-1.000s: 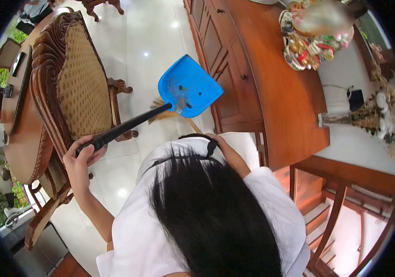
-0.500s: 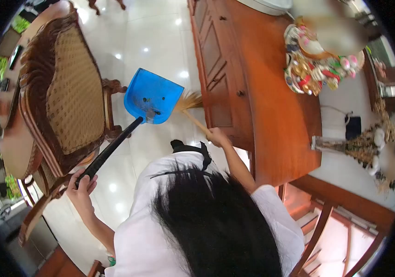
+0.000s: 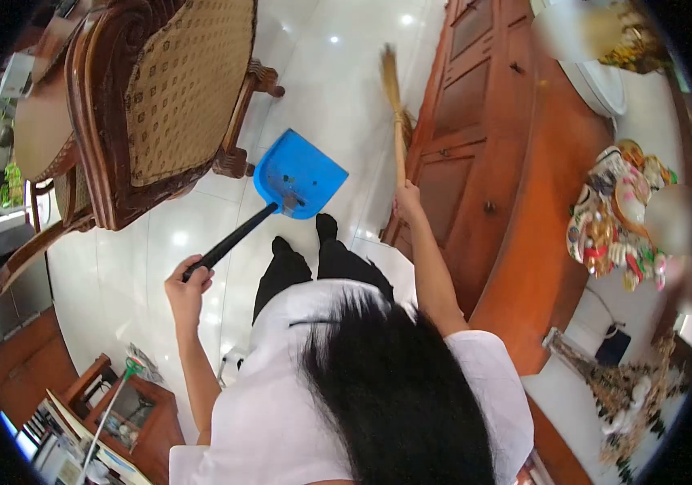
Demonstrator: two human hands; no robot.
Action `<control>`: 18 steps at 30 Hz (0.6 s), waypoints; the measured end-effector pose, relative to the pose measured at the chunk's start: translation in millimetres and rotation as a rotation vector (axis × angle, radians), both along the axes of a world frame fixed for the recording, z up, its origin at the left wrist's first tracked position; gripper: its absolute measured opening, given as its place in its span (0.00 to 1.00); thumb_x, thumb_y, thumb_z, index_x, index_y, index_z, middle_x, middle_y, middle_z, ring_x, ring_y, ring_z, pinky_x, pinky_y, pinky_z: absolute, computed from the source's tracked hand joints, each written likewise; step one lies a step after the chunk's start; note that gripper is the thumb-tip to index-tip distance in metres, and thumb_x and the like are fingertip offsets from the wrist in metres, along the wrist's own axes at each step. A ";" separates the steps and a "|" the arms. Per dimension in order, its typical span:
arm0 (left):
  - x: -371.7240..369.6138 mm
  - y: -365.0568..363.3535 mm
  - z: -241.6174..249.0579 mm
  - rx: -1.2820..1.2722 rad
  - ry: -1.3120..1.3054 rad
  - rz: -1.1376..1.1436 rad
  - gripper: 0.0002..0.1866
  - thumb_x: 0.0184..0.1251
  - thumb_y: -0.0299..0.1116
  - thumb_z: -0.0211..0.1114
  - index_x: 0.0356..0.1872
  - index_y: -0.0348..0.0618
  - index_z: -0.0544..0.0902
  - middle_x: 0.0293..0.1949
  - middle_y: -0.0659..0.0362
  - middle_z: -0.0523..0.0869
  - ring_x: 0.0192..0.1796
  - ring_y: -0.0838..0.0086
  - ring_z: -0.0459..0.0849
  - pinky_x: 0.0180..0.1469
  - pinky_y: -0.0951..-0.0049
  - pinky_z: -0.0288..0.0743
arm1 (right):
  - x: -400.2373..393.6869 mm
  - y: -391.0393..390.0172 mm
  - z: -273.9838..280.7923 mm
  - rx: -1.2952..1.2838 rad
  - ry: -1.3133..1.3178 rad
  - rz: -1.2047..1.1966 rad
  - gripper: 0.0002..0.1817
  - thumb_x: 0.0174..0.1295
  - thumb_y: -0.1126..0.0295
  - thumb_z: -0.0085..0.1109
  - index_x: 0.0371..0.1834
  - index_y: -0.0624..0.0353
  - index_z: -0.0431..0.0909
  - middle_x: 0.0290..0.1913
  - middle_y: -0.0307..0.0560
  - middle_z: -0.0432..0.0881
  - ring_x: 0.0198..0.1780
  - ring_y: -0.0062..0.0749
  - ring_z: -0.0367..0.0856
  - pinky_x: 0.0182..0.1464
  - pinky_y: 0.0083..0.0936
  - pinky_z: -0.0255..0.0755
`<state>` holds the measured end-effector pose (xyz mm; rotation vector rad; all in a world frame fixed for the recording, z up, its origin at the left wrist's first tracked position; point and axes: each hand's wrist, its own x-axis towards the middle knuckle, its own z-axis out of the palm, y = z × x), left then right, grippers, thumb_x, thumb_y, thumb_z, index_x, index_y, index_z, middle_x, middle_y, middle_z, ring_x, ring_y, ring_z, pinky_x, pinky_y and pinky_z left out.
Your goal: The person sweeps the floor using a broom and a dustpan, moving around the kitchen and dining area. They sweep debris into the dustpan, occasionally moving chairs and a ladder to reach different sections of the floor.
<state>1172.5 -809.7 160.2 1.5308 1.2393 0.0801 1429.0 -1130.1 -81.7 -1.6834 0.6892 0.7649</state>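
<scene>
My left hand is wrapped round the black handle of a blue dustpan. Dark bits and some greyish dirt lie in the pan, near its handle end. In my right hand is the wooden stick of a straw broom, its bristles pointing forward beside the cabinet. The broom head is apart from the dustpan, ahead and to its right. Below the dustpan my black-socked feet stand on the white tiled floor.
A carved wooden chair with a patterned back stands at the left. Along the right runs a brown wooden cabinet; figurines and a vase with dried flowers are near its top. A lower-left wooden cabinet stands behind.
The broom has swung from beside the dustpan's edge to forward along the cabinet. The dustpan stays in my left hand, and the view has turned, bringing my feet into sight.
</scene>
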 end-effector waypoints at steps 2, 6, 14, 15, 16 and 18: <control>-12.4 -1.1 -40.4 0.009 0.019 -0.015 0.14 0.49 0.23 0.56 0.40 0.30 0.75 0.29 0.53 0.79 0.29 0.73 0.81 0.29 0.82 0.76 | 21.9 27.5 -26.9 -0.106 0.109 -0.054 0.08 0.57 0.67 0.41 0.36 0.55 0.69 0.13 0.35 0.58 0.11 0.24 0.60 0.10 0.24 0.57; -24.5 -10.4 -118.5 -0.010 0.006 0.067 0.15 0.46 0.24 0.57 0.38 0.30 0.76 0.26 0.56 0.78 0.26 0.76 0.79 0.27 0.83 0.76 | 2.3 58.8 -67.2 -0.178 0.254 -0.036 0.11 0.55 0.69 0.42 0.38 0.62 0.68 0.18 0.43 0.67 0.19 0.32 0.70 0.16 0.30 0.65; -0.8 -17.4 -259.4 0.341 0.096 -0.108 0.13 0.46 0.29 0.58 0.35 0.35 0.80 0.19 0.54 0.79 0.20 0.76 0.78 0.24 0.77 0.73 | -95.2 -43.8 -34.3 0.523 0.531 0.139 0.15 0.54 0.69 0.47 0.46 0.56 0.71 0.14 0.42 0.68 0.12 0.28 0.67 0.13 0.25 0.61; 5.7 -20.1 -262.1 0.353 0.155 -0.104 0.14 0.46 0.30 0.58 0.35 0.36 0.80 0.20 0.52 0.80 0.22 0.73 0.79 0.26 0.74 0.73 | -85.3 -21.4 47.4 0.124 0.359 0.253 0.16 0.55 0.69 0.46 0.49 0.54 0.70 0.14 0.39 0.66 0.12 0.21 0.64 0.13 0.19 0.60; 14.5 -23.5 -262.3 0.369 0.207 -0.099 0.14 0.45 0.31 0.58 0.35 0.37 0.80 0.21 0.51 0.80 0.23 0.69 0.80 0.28 0.72 0.73 | -82.3 -24.0 77.8 0.005 0.329 0.232 0.18 0.55 0.68 0.46 0.51 0.53 0.69 0.15 0.38 0.67 0.12 0.20 0.63 0.12 0.18 0.59; 29.6 -29.8 -256.5 0.361 0.275 -0.091 0.14 0.45 0.30 0.58 0.35 0.37 0.80 0.25 0.48 0.81 0.28 0.64 0.80 0.33 0.69 0.73 | -76.5 -26.4 133.9 -0.044 0.275 0.137 0.19 0.57 0.67 0.45 0.54 0.53 0.68 0.15 0.38 0.66 0.12 0.18 0.62 0.12 0.16 0.57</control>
